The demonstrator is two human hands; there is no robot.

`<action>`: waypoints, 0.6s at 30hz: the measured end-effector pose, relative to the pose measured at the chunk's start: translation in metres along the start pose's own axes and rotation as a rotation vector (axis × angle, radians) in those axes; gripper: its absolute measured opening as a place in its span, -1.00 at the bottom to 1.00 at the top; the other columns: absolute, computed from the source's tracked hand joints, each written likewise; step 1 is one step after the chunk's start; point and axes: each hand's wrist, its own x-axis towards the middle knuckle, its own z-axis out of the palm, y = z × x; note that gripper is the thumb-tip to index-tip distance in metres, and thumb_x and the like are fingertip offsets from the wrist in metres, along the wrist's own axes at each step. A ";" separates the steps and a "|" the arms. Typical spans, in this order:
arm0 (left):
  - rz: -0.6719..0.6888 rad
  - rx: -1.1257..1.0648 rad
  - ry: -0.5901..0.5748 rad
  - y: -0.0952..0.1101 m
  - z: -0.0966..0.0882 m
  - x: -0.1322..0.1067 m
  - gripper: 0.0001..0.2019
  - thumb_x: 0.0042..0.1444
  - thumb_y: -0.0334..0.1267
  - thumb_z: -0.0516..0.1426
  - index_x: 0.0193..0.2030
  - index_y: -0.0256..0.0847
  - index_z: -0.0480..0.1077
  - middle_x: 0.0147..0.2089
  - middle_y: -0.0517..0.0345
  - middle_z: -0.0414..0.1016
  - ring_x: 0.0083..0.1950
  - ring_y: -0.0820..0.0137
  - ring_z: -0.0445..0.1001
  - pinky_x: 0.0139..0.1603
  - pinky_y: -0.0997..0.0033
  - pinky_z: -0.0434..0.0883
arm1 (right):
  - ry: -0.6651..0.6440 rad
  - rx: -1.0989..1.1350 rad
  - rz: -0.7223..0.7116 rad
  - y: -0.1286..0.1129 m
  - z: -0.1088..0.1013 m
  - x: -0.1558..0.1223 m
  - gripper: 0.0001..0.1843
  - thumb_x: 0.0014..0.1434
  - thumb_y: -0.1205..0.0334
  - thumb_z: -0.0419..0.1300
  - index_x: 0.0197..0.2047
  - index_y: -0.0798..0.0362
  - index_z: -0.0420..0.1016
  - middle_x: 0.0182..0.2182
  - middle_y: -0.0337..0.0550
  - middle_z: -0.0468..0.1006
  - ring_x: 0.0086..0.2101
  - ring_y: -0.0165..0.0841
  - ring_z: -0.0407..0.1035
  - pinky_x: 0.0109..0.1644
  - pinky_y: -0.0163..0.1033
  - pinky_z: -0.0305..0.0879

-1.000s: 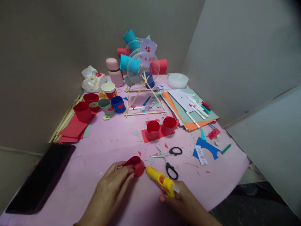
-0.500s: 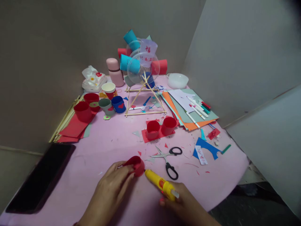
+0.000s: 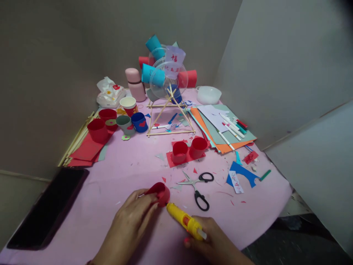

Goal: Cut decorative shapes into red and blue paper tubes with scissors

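glue gun (image 3: 183,220), one, in right hand (image 3: 213,243), touches left hand's (image 3: 129,225) one red cup (image 3: 161,192).

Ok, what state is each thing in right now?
left hand, closed around the red cup
red cup, tilted on its side
right hand, closed around the glue gun
glue gun, nozzle against the red cup
scissors, open, lying flat
phone, screen dark
cup wheel, upright on stick frame

my left hand (image 3: 132,217) holds a cup (image 3: 160,193) near the table's (image 3: 124,169) front edge. the glue gun (image 3: 183,221) in my right hand (image 3: 215,243) touches the cup from the right. scissors (image 3: 197,187) lie just behind them, and a phone (image 3: 46,206) lies far left.
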 end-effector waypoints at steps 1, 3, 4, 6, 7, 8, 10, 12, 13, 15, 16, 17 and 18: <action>0.003 0.001 0.002 0.000 0.000 0.000 -0.84 0.21 -0.23 0.04 -0.14 -0.09 0.42 -0.16 0.06 0.59 -0.15 0.28 0.56 -0.19 0.35 0.56 | -0.006 0.008 -0.003 -0.001 0.000 0.000 -0.73 -0.02 0.06 0.26 -0.48 0.07 0.35 -0.58 -0.37 0.18 -0.52 -0.44 0.04 -0.49 -0.36 0.00; 0.004 0.005 0.003 0.001 0.000 0.000 -0.84 0.22 -0.23 0.03 -0.13 -0.09 0.41 -0.16 0.05 0.59 -0.15 0.28 0.56 -0.19 0.34 0.56 | -0.023 0.016 -0.005 -0.003 0.001 0.000 -0.74 -0.03 0.08 0.25 -0.50 0.06 0.30 -0.59 -0.38 0.16 -0.52 -0.44 0.02 -0.49 -0.36 -0.02; 0.002 0.006 0.000 0.001 0.000 0.000 -0.84 0.22 -0.23 0.03 -0.14 -0.09 0.41 -0.16 0.05 0.59 -0.15 0.28 0.56 -0.19 0.34 0.56 | -0.030 0.015 -0.004 -0.003 0.002 0.000 -0.74 -0.03 0.09 0.25 -0.51 0.05 0.28 -0.59 -0.38 0.16 -0.52 -0.45 0.02 -0.49 -0.36 -0.02; 0.008 0.003 -0.006 0.001 0.000 0.000 -0.84 0.21 -0.23 0.04 -0.15 -0.09 0.41 -0.16 0.06 0.60 -0.15 0.28 0.56 -0.19 0.33 0.56 | -0.041 0.017 -0.002 -0.003 0.003 0.001 -0.73 -0.05 0.10 0.26 -0.52 0.05 0.27 -0.59 -0.39 0.16 -0.52 -0.45 0.02 -0.48 -0.36 -0.01; 0.013 0.002 -0.006 0.001 0.000 0.000 -0.85 0.21 -0.24 0.04 -0.15 -0.09 0.41 -0.17 0.06 0.60 -0.15 0.28 0.56 -0.19 0.33 0.56 | -0.045 0.018 -0.005 -0.003 0.004 0.001 -0.73 -0.05 0.10 0.27 -0.52 0.05 0.27 -0.59 -0.39 0.16 -0.52 -0.45 0.02 -0.48 -0.36 0.00; 0.017 0.000 -0.006 0.001 0.000 0.000 -0.85 0.21 -0.25 0.04 -0.15 -0.10 0.41 -0.17 0.06 0.60 -0.15 0.28 0.56 -0.19 0.33 0.56 | -0.046 0.018 -0.009 -0.002 0.004 0.002 -0.73 -0.06 0.10 0.27 -0.52 0.05 0.27 -0.58 -0.39 0.17 -0.52 -0.45 0.03 -0.46 -0.36 0.01; 0.023 -0.004 0.001 0.002 0.000 0.001 -0.85 0.21 -0.25 0.04 -0.16 -0.10 0.42 -0.17 0.06 0.61 -0.15 0.28 0.56 -0.19 0.33 0.57 | -0.047 0.015 -0.013 -0.002 0.005 0.003 -0.72 -0.05 0.10 0.26 -0.52 0.04 0.25 -0.57 -0.38 0.17 -0.51 -0.45 0.03 -0.45 -0.35 0.02; 0.016 -0.002 0.007 0.002 -0.001 0.001 -0.85 0.20 -0.25 0.04 -0.17 -0.10 0.42 -0.17 0.06 0.61 -0.15 0.28 0.57 -0.19 0.33 0.57 | -0.052 0.009 -0.025 -0.001 0.006 0.005 -0.72 -0.04 0.10 0.26 -0.53 0.04 0.23 -0.57 -0.37 0.18 -0.51 -0.44 0.04 -0.44 -0.35 0.01; 0.018 -0.002 0.013 0.003 -0.001 0.001 -0.85 0.20 -0.25 0.04 -0.17 -0.10 0.43 -0.18 0.06 0.62 -0.15 0.28 0.57 -0.20 0.33 0.57 | -0.052 0.006 -0.030 -0.002 0.006 0.005 -0.71 -0.04 0.10 0.25 -0.54 0.04 0.22 -0.57 -0.37 0.18 -0.51 -0.44 0.05 -0.44 -0.35 0.01; 0.025 0.000 0.020 0.003 -0.001 0.002 -0.84 0.20 -0.24 0.04 -0.17 -0.10 0.43 -0.19 0.07 0.62 -0.17 0.28 0.58 -0.21 0.34 0.57 | -0.051 0.008 -0.027 -0.002 0.006 0.006 -0.71 -0.05 0.11 0.25 -0.54 0.03 0.21 -0.58 -0.37 0.18 -0.51 -0.44 0.05 -0.44 -0.34 0.01; 0.024 0.003 0.020 0.004 -0.001 0.002 -0.84 0.21 -0.24 0.03 -0.17 -0.11 0.43 -0.19 0.06 0.63 -0.17 0.28 0.58 -0.21 0.35 0.57 | -0.048 0.010 -0.019 -0.003 0.006 0.005 -0.71 -0.05 0.11 0.25 -0.55 0.03 0.20 -0.58 -0.37 0.18 -0.51 -0.44 0.04 -0.45 -0.34 0.01; 0.023 0.004 0.017 0.004 -0.001 0.002 -0.84 0.21 -0.24 0.03 -0.17 -0.10 0.43 -0.20 0.07 0.63 -0.17 0.28 0.57 -0.21 0.34 0.57 | -0.046 0.011 -0.013 -0.003 0.006 0.005 -0.71 -0.06 0.12 0.25 -0.55 0.03 0.20 -0.58 -0.37 0.18 -0.51 -0.44 0.04 -0.45 -0.34 0.01; 0.019 0.006 0.010 0.004 -0.001 0.002 -0.84 0.21 -0.24 0.03 -0.17 -0.10 0.43 -0.20 0.07 0.62 -0.17 0.28 0.57 -0.21 0.34 0.57 | -0.045 0.005 -0.007 -0.002 0.006 0.004 -0.71 -0.06 0.12 0.25 -0.55 0.03 0.20 -0.58 -0.37 0.18 -0.52 -0.44 0.05 -0.45 -0.35 0.01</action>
